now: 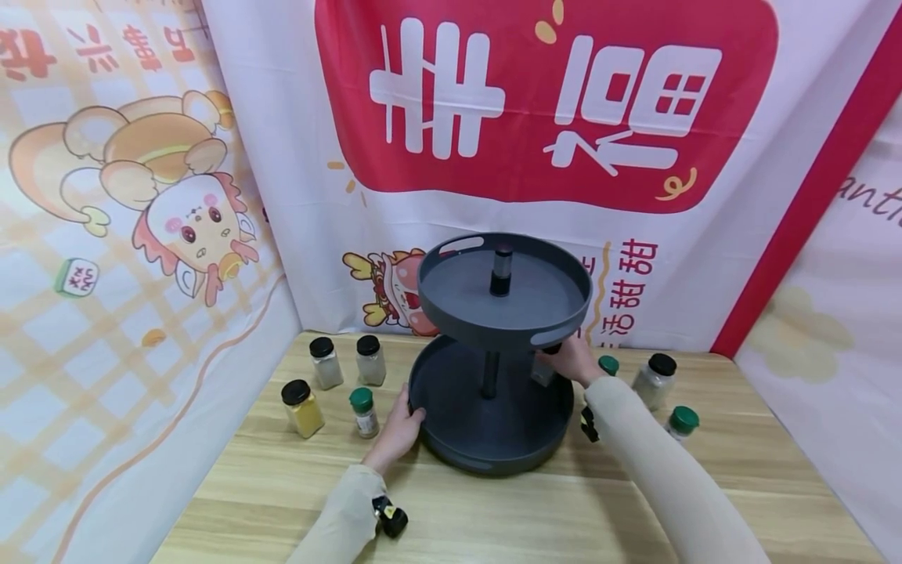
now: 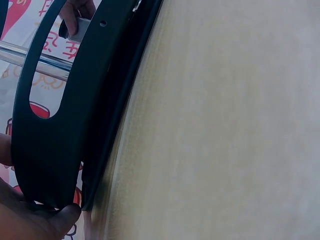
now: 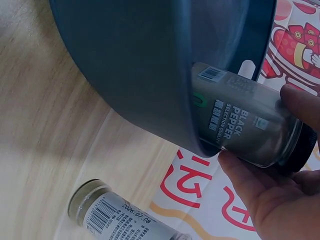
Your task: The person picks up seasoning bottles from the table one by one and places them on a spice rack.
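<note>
- At the lower tray (image 1: pixel 451 427) of the grey 2-tier stand (image 1: pixel 489 372), the right hand (image 1: pixel 574 360) grips a jar (image 3: pixel 240 112) reading "BLACK PEPPER SELECTION QUALITY", its base inside the rim.
- The left hand (image 1: pixel 396 429) grasps that tray's left rim.
- A nearby bottle (image 3: pixel 125 214) reads "2026.07.08".
- Left on the counter (image 1: pixel 247 501): 4 containers (image 1: pixel 369 362), 1 with yellow contents (image 1: pixel 307 418).
- In head view, the upper tray (image 1: pixel 479 333) partly hides the gripped jar.
</note>
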A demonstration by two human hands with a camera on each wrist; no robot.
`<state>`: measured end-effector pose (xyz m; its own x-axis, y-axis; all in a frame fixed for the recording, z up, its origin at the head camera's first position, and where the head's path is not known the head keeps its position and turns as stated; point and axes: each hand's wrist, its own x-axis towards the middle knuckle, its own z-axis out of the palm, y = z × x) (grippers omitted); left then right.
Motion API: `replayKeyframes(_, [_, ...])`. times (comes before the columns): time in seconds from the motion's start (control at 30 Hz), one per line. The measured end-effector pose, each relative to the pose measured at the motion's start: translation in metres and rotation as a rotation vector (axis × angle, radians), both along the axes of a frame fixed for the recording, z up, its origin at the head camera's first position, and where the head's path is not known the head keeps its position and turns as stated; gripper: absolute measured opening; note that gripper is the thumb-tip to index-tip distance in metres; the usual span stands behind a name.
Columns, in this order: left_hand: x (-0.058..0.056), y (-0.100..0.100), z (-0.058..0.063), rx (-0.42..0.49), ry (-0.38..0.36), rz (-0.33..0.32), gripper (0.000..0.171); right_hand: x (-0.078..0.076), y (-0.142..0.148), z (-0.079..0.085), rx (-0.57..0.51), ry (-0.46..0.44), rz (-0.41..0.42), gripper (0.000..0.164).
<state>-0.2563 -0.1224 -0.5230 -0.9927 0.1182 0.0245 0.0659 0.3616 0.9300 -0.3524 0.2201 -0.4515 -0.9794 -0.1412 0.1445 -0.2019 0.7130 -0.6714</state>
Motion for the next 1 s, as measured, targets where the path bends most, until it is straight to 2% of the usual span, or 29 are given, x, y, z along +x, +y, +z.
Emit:
replayKeyframes(0.17, [0.001,-0.001,-0.003,-0.005,0.002,0.010,0.063,0.002,-0.002,0.001,-0.005,-0.017,0.005,0.073])
replayKeyframes(0.33, [0.001,0.000,-0.003,0.008,0.026,0.015,0.063,0.002,-0.004,0.003,-0.032,0.018,0.023,0.081])
replayKeyframes(0.57, [-0.001,0.000,-0.001,0.024,0.004,0.026,0.062,0.006,-0.001,0.011,0.014,0.044,0.062,0.084])
replayKeyframes(0.77, [-0.005,0.000,0.003,0.079,-0.034,0.030,0.058,0.019,0.005,0.019,-0.001,0.016,0.092,0.080])
replayKeyframes(0.83, [-0.001,0.001,0.013,0.088,-0.050,0.031,0.057,0.025,0.007,0.021,-0.011,0.025,0.111,0.075])
replayKeyframes(0.93, [-0.004,0.001,0.013,0.086,-0.085,0.044,0.058,0.034,0.012,0.024,0.000,0.016,0.119,0.068])
replayKeyframes(1.0, [-0.007,0.001,0.011,0.077,-0.112,0.058,0.058,0.041,0.015,0.026,0.046,0.009,0.096,0.062])
